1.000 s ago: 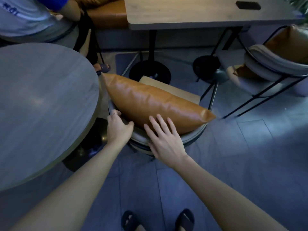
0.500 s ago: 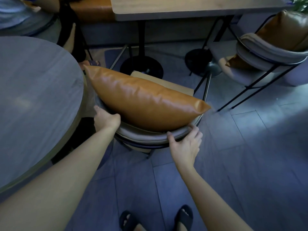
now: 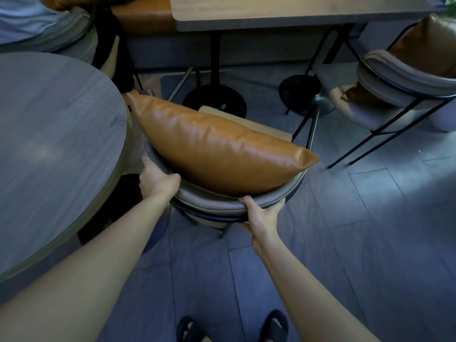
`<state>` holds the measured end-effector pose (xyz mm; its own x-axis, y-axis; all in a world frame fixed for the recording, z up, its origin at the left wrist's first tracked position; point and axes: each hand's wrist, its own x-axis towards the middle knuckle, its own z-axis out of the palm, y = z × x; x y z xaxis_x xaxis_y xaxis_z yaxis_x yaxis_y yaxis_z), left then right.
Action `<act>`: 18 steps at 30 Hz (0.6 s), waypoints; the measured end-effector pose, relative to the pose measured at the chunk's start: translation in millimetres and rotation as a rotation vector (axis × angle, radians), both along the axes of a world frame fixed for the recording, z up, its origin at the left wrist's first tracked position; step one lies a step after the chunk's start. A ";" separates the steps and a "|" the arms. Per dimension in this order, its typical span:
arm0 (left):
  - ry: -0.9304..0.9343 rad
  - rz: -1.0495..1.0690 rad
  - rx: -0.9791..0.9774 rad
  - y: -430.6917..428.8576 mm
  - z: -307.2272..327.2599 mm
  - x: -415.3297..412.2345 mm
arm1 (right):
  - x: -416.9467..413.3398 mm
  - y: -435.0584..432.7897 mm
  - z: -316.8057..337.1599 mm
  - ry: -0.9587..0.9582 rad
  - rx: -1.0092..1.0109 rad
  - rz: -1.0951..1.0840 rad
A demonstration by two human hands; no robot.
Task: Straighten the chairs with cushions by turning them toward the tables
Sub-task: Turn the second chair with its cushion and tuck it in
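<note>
A chair with a curved grey padded backrest (image 3: 212,204) stands right below me, its seat facing away. A long tan leather cushion (image 3: 217,151) leans across it, against the backrest. My left hand (image 3: 156,180) grips the left end of the backrest. My right hand (image 3: 261,215) clasps the backrest's rim on the right, thumb on top and fingers underneath. A rectangular wooden table (image 3: 283,13) lies beyond the chair. A round grey table (image 3: 49,144) sits close on the left.
A second grey chair (image 3: 404,80) with a tan cushion (image 3: 429,48) stands at the right by the rectangular table. Black table bases (image 3: 214,99) rest on the tiled floor ahead. A seated person (image 3: 37,21) occupies a chair at the top left. My sandalled feet (image 3: 232,327) show below.
My right hand left the cushion and took hold of the backrest rim. The left hand stayed on the backrest's left end. The view shifted closer over the chair.
</note>
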<state>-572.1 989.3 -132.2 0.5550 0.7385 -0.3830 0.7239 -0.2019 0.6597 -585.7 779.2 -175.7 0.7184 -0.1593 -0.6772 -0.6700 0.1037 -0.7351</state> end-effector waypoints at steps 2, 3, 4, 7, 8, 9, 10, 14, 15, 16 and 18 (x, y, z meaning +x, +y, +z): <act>-0.003 0.009 0.001 -2.0 -1.3 1.1 | 2.9 -1.8 -3.8 -0.001 -0.010 0.007; -0.009 0.015 0.004 -3.3 -2.0 1.4 | 5.2 -3.1 -4.8 0.000 -0.011 0.011; -0.013 0.022 0.007 -4.9 -2.4 1.8 | 8.1 -5.2 -6.5 0.004 -0.007 0.013; -0.018 0.026 0.025 -10.1 -6.0 4.6 | 19.4 -12.9 -4.8 0.022 -0.009 0.041; -0.018 0.019 0.035 -12.1 -7.9 6.1 | 24.8 -16.5 -2.9 0.024 -0.006 0.051; -0.022 0.006 0.049 -14.6 -9.2 7.6 | 31.5 -20.3 -2.0 0.021 -0.002 0.060; -0.025 -0.004 0.063 -17.0 -10.5 9.6 | 39.5 -24.7 -1.9 0.009 0.001 0.072; -0.064 -0.041 0.049 -18.7 -15.2 21.7 | 76.6 -34.4 1.2 -0.030 -0.053 0.168; -0.086 -0.046 0.035 -17.8 -15.8 26.1 | 86.0 -34.9 2.0 -0.032 -0.068 0.186; -0.107 -0.049 0.015 -16.5 -16.4 30.1 | 94.9 -34.7 3.7 -0.028 -0.084 0.202; -0.143 -0.044 -0.040 -11.8 -18.7 36.5 | 112.6 -34.8 5.9 -0.018 -0.113 0.233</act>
